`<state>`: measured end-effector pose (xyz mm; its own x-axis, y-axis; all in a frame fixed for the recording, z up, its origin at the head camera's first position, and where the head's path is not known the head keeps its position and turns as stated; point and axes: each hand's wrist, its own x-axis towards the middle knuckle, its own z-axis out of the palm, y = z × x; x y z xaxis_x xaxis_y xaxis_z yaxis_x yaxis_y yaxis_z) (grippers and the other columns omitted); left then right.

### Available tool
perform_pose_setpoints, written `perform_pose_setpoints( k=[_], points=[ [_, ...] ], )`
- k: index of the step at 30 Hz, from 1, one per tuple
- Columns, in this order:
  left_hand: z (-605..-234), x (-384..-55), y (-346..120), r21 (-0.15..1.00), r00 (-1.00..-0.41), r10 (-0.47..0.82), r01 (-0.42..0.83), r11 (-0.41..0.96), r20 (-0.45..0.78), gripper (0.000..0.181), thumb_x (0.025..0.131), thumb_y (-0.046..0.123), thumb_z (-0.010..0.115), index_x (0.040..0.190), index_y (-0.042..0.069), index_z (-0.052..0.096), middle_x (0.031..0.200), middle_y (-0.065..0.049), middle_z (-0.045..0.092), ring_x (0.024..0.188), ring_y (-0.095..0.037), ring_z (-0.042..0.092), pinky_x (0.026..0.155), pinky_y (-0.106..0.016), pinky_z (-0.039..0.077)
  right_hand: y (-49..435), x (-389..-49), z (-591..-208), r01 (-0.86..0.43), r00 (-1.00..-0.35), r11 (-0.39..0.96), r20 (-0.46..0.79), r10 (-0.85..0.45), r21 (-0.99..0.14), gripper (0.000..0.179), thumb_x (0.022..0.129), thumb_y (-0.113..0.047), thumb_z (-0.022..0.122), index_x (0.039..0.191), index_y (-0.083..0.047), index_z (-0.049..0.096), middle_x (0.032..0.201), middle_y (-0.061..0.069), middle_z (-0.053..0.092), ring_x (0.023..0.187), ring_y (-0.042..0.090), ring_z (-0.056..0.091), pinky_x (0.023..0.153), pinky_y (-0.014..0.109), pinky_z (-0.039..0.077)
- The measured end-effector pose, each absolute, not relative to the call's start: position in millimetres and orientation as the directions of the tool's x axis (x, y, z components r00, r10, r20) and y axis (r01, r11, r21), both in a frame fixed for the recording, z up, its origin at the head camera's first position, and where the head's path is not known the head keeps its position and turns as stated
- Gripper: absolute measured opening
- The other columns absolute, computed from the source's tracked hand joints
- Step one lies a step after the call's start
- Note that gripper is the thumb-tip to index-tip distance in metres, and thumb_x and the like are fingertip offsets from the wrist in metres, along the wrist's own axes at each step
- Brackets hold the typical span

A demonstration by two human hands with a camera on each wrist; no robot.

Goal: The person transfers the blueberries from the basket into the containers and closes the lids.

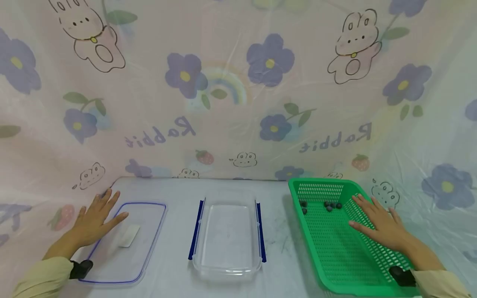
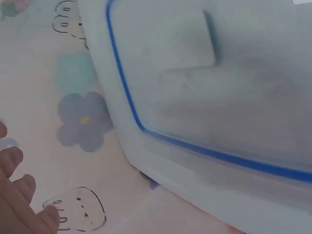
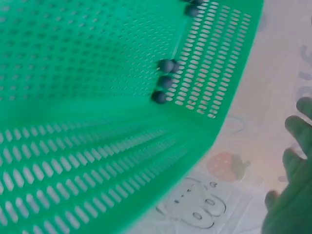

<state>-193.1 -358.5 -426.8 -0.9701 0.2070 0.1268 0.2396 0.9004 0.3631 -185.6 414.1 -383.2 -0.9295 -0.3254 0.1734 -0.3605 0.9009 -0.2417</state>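
Note:
My left hand (image 1: 94, 221), fingers spread and holding nothing, hovers over the left edge of a clear lid (image 1: 112, 265) with a blue seal. A small white label (image 1: 129, 236) shows on that lid. My right hand (image 1: 384, 225) is spread out above the right wall of a green mesh basket (image 1: 316, 252). Several blueberries (image 1: 329, 205) lie along the basket's far end, and the right wrist view shows the same blueberries (image 3: 165, 81) by its slotted end wall. Between the hands stands a clear rectangular container (image 1: 229, 236) with dark blue side latches (image 1: 195, 231).
Everything rests on a white tabletop (image 1: 171, 256). Behind and at both sides hangs a pale curtain (image 1: 223, 136) printed with rabbits, purple flowers and strawberries. Dark wrist straps (image 1: 80, 269) sit at the cuffs of the beige sleeves (image 1: 41, 277).

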Motion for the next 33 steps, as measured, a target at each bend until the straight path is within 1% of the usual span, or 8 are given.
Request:
perform_pose_setpoints(
  k=[9, 12, 16, 20, 24, 28, 31, 33],
  points=[
    [-408.7, -190.7, -328.7, 0.553, -0.926, 0.247, 0.37, 0.747, 0.286, 0.076, 0.101, 0.027, 0.05, 0.155, 0.003, 0.003, 0.157, -0.028, 0.004, 0.141, -0.049, 0.0, 0.105, -0.07, 0.002, 394.6, -201.9, -373.8, -0.348, -0.921, 0.837, 0.319, -0.223, -0.421, 0.064, 0.098, -0.027, 0.059, 0.149, 0.0, 0.032, 0.142, 0.034, 0.037, 0.122, 0.059, 0.036, 0.088, 0.072, 0.031],
    [-408.4, -188.8, -312.9, 0.561, -0.913, 0.246, 0.396, 0.727, 0.326, 0.074, 0.101, 0.025, 0.052, 0.155, 0.003, 0.006, 0.156, -0.029, 0.008, 0.139, -0.051, 0.006, 0.106, -0.069, 0.007, 385.8, -208.9, -378.0, -0.349, -0.91, 0.814, 0.376, -0.176, -0.464, 0.057, 0.097, -0.026, 0.061, 0.144, 0.001, 0.042, 0.137, 0.03, 0.047, 0.118, 0.052, 0.046, 0.097, 0.044, 0.043],
    [-411.4, -185.6, -294.0, 0.593, -0.909, 0.214, 0.399, 0.699, 0.359, 0.073, 0.1, 0.023, 0.054, 0.156, 0.005, 0.011, 0.153, -0.032, 0.016, 0.135, -0.056, 0.017, 0.101, -0.072, 0.02, 375.8, -219.1, -384.6, -0.347, -0.907, 0.759, 0.403, -0.122, -0.551, 0.05, 0.097, -0.026, 0.062, 0.138, -0.001, 0.049, 0.132, 0.022, 0.055, 0.116, 0.025, 0.056, 0.083, 0.006, 0.039],
    [-414.5, -180.8, -276.1, 0.621, -0.894, 0.16, 0.41, 0.668, 0.418, 0.069, 0.099, 0.019, 0.057, 0.155, 0.005, 0.018, 0.151, -0.031, 0.026, 0.131, -0.054, 0.029, 0.109, -0.043, 0.032, 369.7, -230.8, -390.0, -0.332, -0.92, 0.694, 0.382, -0.089, -0.639, 0.045, 0.097, -0.027, 0.061, 0.135, -0.003, 0.053, 0.128, 0.019, 0.058, 0.105, -0.002, 0.054, 0.08, 0.009, 0.042],
    [-420.5, -175.5, -254.4, 0.654, -0.859, 0.143, 0.472, 0.592, 0.491, 0.065, 0.098, 0.013, 0.058, 0.153, 0.002, 0.025, 0.15, -0.026, 0.032, 0.138, -0.023, 0.033, 0.099, -0.004, 0.024, 364.7, -243.6, -395.8, -0.295, -0.946, 0.646, 0.31, -0.095, -0.704, 0.044, 0.097, -0.029, 0.061, 0.133, -0.004, 0.055, 0.127, 0.018, 0.059, 0.1, -0.007, 0.054, 0.08, 0.015, 0.046],
    [-428.2, -169.2, -233.3, 0.691, -0.853, 0.152, 0.498, 0.524, 0.5, 0.064, 0.098, 0.01, 0.057, 0.153, 0.003, 0.024, 0.152, -0.022, 0.029, 0.138, -0.001, 0.024, 0.1, -0.005, 0.023, 361.5, -253.6, -403.7, -0.261, -0.964, 0.634, 0.236, -0.126, -0.728, 0.045, 0.097, -0.029, 0.063, 0.132, -0.001, 0.056, 0.125, 0.019, 0.06, 0.099, 0.002, 0.058, 0.084, 0.03, 0.051],
    [-432.1, -164.5, -220.0, 0.72, -0.878, 0.164, 0.466, 0.514, 0.451, 0.066, 0.099, 0.013, 0.055, 0.155, 0.008, 0.02, 0.156, -0.02, 0.023, 0.143, -0.02, 0.02, 0.103, -0.007, 0.018, 359.9, -258.8, -410.6, -0.242, -0.97, 0.611, 0.191, -0.148, -0.754, 0.046, 0.096, -0.026, 0.064, 0.13, 0.003, 0.056, 0.125, 0.022, 0.059, 0.101, 0.011, 0.06, 0.086, 0.046, 0.05],
    [-433.2, -162.2, -211.8, 0.74, -0.894, 0.175, 0.44, 0.508, 0.411, 0.069, 0.099, 0.016, 0.055, 0.156, 0.012, 0.016, 0.158, -0.019, 0.018, 0.142, -0.036, 0.017, 0.112, -0.023, 0.02, 359.2, -261.7, -414.5, -0.224, -0.975, 0.595, 0.166, -0.151, -0.772, 0.046, 0.095, -0.026, 0.065, 0.129, 0.004, 0.056, 0.125, 0.024, 0.059, 0.102, 0.015, 0.061, 0.088, 0.052, 0.049]
  ],
)
